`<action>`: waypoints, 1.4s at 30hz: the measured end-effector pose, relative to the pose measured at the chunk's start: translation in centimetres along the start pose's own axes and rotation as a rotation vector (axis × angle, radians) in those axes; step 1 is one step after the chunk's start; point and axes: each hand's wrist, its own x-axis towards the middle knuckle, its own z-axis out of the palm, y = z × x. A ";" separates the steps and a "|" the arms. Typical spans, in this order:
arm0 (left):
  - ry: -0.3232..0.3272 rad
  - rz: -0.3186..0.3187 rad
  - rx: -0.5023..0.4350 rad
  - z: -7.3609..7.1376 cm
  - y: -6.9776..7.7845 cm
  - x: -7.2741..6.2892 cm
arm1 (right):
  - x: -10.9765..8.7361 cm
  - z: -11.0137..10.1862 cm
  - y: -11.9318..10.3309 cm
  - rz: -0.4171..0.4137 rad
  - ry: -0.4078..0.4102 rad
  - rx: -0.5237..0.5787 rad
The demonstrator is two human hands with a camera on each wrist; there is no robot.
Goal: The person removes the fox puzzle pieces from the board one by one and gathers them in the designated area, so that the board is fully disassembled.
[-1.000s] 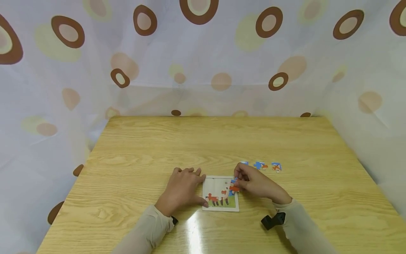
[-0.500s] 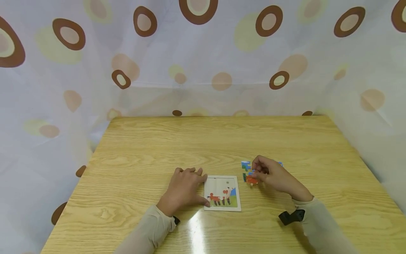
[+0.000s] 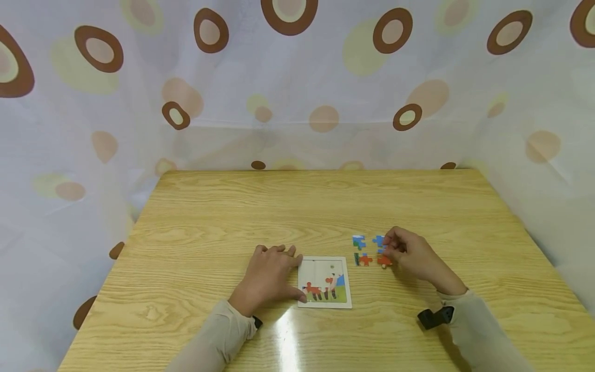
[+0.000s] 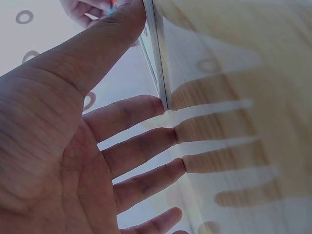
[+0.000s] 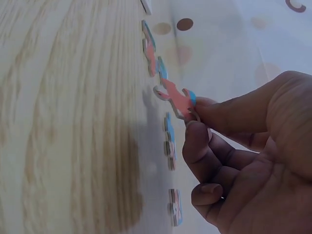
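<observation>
The right hand (image 3: 415, 257) pinches a red-and-blue puzzle piece (image 5: 176, 98), tilted just above the desk (image 3: 209, 206). Loose pieces (image 3: 363, 260) lie near it, toward the desk's right edge from the puzzle tray (image 3: 325, 305). The left hand (image 3: 269, 279), fingers spread wide, touches the partly filled tray's left corners, well apart from the desk's far edge.

You face pale cloth (image 3: 283, 67) (brown rings (image 3: 393, 31), peach spots (image 3: 324, 119)) behind and on both sides of a wood-grained table (image 3: 251, 206), whose near part bears glare (image 3: 287, 338).
</observation>
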 end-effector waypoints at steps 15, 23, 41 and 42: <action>0.001 0.002 -0.009 0.3 -0.1 0.1 | -0.1 0.8 0.9 0.015 0.024 -0.136; -0.005 0.004 -0.010 0.4 -0.1 0.1 | -0.3 1.0 0.6 0.009 0.032 -0.185; -0.009 -0.001 -0.009 0.1 -0.2 0.0 | -0.6 1.3 -0.1 -0.011 0.098 -0.207; -0.009 -0.002 -0.009 0.1 -0.2 0.0 | -0.5 1.2 -0.2 -0.011 0.103 -0.203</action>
